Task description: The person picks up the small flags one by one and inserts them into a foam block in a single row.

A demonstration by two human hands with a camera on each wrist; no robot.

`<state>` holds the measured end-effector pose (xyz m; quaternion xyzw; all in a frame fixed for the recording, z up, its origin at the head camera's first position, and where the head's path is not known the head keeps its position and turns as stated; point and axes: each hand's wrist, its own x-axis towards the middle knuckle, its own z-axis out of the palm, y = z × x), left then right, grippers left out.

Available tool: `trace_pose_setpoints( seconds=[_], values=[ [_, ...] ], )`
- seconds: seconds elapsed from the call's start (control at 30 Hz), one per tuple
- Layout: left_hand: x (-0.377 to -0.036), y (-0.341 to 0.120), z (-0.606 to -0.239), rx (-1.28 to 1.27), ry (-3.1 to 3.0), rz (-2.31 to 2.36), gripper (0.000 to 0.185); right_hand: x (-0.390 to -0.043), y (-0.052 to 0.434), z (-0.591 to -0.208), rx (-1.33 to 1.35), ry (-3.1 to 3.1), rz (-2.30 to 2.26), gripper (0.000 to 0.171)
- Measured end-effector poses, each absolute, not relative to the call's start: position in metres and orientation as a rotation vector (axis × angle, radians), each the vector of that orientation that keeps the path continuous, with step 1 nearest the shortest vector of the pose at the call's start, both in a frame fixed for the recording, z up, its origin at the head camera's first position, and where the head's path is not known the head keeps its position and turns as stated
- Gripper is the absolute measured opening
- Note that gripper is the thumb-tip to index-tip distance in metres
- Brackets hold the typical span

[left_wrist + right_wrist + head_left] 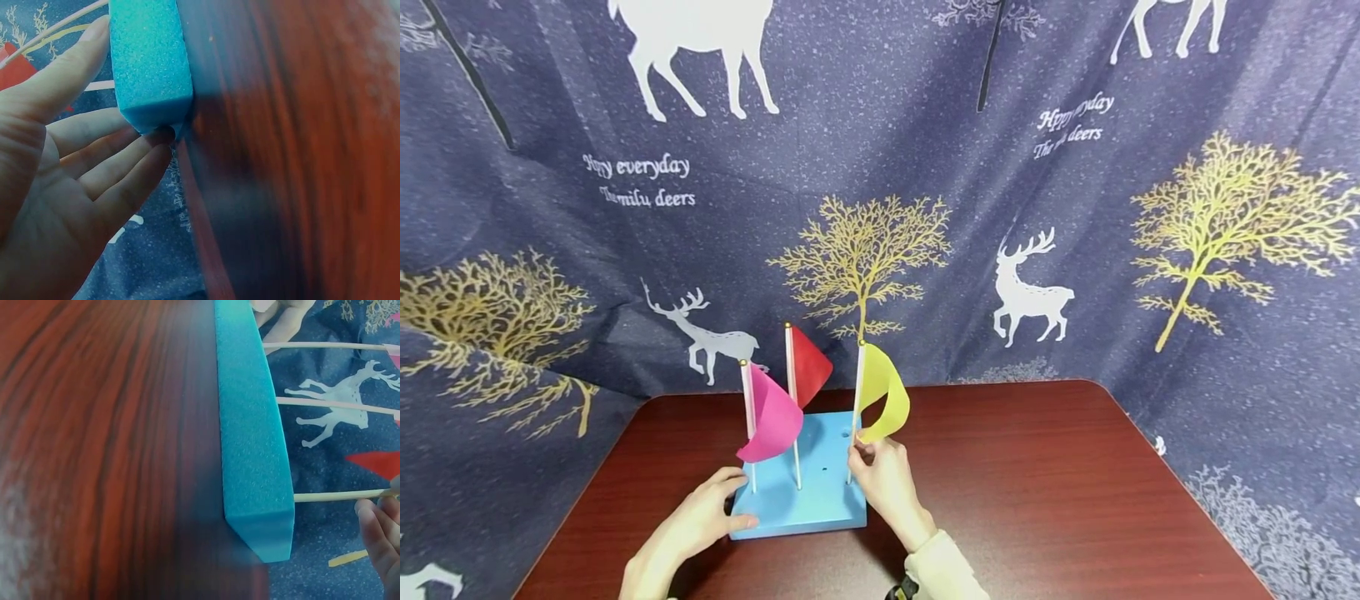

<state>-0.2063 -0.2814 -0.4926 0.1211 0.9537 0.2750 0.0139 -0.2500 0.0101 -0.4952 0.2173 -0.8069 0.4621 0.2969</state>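
A blue foam block (820,500) lies on the dark red table (1037,483) with three small flags standing in it: pink (772,423), red (810,367) and yellow (886,400). My left hand (718,510) rests at the block's front left corner, thumb laid on its top face. In the left wrist view that hand's (69,162) straight fingers touch the corner of the block (150,56). My right hand (871,460) pinches the yellow flag's thin pole (855,417) low down, just above the block. The right wrist view shows its fingertips (375,528) at that pole (331,497).
A dark blue cloth printed with white deer and golden trees (865,258) hangs behind and around the table. Bare tabletop stretches to the right of the block. Small holes (824,468) show in the block's top.
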Motion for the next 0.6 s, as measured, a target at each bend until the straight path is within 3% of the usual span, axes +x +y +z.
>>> trace_pose_setpoints(
  seconds=[0.6],
  values=[
    [-0.204, -0.286, -0.493, 0.385, 3.014, 0.838, 0.069, -0.25, 0.026, -0.488, 0.657, -2.306, 1.172, 0.025]
  ],
)
